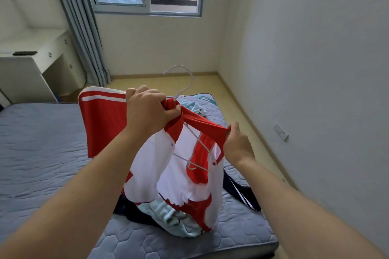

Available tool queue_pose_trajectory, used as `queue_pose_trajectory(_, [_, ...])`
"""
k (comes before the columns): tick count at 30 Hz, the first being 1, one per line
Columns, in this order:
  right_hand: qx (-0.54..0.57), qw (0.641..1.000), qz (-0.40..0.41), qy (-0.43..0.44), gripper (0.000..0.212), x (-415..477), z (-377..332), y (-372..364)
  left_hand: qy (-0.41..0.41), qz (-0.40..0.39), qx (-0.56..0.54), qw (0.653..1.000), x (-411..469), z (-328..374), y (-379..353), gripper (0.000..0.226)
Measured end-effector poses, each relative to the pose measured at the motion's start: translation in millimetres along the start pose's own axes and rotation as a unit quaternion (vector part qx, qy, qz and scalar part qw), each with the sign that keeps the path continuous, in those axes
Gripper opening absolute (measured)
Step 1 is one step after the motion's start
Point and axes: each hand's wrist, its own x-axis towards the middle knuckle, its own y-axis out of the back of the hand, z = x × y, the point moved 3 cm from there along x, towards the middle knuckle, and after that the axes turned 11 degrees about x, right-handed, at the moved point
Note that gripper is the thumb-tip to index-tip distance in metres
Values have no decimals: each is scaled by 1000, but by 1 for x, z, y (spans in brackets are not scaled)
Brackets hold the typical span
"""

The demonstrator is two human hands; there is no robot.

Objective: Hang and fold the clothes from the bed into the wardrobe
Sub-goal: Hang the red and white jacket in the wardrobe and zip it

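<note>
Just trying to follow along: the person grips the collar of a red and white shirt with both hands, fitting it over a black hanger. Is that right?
Not quite: the head view shows a white hanger, not a black one. The rest holds: the left hand and right hand grip the collar of the red and white shirt, fitting it over the hanger.

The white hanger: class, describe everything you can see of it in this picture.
The white hanger looks thin, plastic or coated wire. Its curved hook sticks up out of the collar of the red and white shirt; one sloping arm shows inside the stretched neck opening. It is tilted above the bed. The left hand grips the collar at the hook's base; the right hand stretches it aside.
</note>
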Motion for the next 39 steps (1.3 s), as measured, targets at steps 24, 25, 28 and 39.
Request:
queue_pose_trajectory(24, [145, 985, -94, -17, 14, 14, -50, 16, 112, -5, 29, 993, -6, 0, -7, 59])
queue_pose_trajectory(25, [191, 978, -80, -31, 12, 13, -57, 16, 111, -10, 34, 993, -7, 2, -8, 60])
queue_pose_trajectory(28, [369, 926, -46, -70, 12, 9, -83, 21, 98, -26, 19, 995, -9, 15, -10, 62])
queue_pose_trajectory(39, [183, 974, -129, 41, 34, -24, -66, 99, 85, -166, -301, 935, 5, 96, -29, 66])
